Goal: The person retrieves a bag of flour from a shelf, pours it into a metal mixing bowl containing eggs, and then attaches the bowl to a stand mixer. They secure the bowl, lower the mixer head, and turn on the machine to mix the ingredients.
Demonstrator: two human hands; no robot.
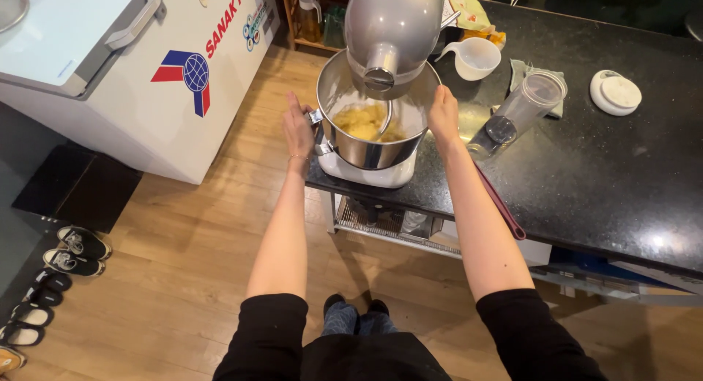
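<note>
Bracing the steel mixer bowl on the white stand mixer base at the black counter's edge, left hand flat by the handle, right hand open on the rim, yellow dough already lumpy inside, looking mostly mixed but not out yet.

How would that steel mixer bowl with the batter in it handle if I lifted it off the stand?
The steel mixing bowl probably feels heavy for its size, since yellow batter sits inside. Its polished wall looks slippery, so the small side handle by your left hand likely helps. It should stay stiff; your right hand steadies the rim.
</note>
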